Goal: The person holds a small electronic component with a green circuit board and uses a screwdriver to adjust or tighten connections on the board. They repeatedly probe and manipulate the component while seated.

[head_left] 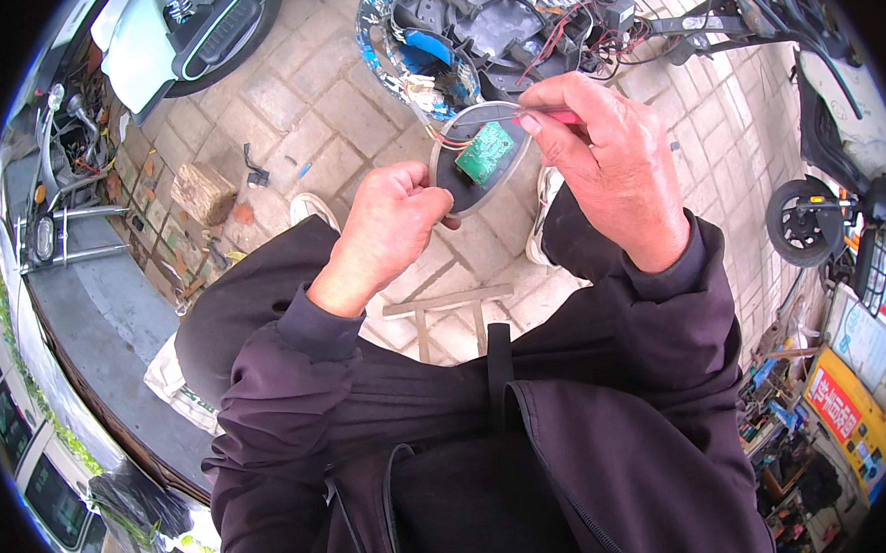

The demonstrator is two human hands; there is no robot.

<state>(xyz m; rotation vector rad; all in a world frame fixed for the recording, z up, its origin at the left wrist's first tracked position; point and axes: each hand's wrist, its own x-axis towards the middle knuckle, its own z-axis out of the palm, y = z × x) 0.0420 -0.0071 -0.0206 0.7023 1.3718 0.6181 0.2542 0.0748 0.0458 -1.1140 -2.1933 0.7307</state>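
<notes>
My left hand (392, 214) grips the lower left edge of a dark oval housing (456, 190), its thumb pressed to the rim. Inside the housing sits a green circuit board (485, 154), slightly tilted. Thin wires (443, 137) run from the board's upper left side toward the scooter parts beyond. My right hand (612, 157) pinches a slim tool with a pinkish-red grip (562, 117) between thumb and fingers. The tool's dark, thin end reaches left over the housing's top; whether it touches anything there, I cannot tell.
Just beyond the housing lie dismantled scooter body panels (495, 28) with loose wiring (561, 40). A wooden block (203, 193) and small scraps rest on the paving at left. A white-and-black wheeled vehicle (150, 46) stands far left, a scooter wheel (806, 221) at right.
</notes>
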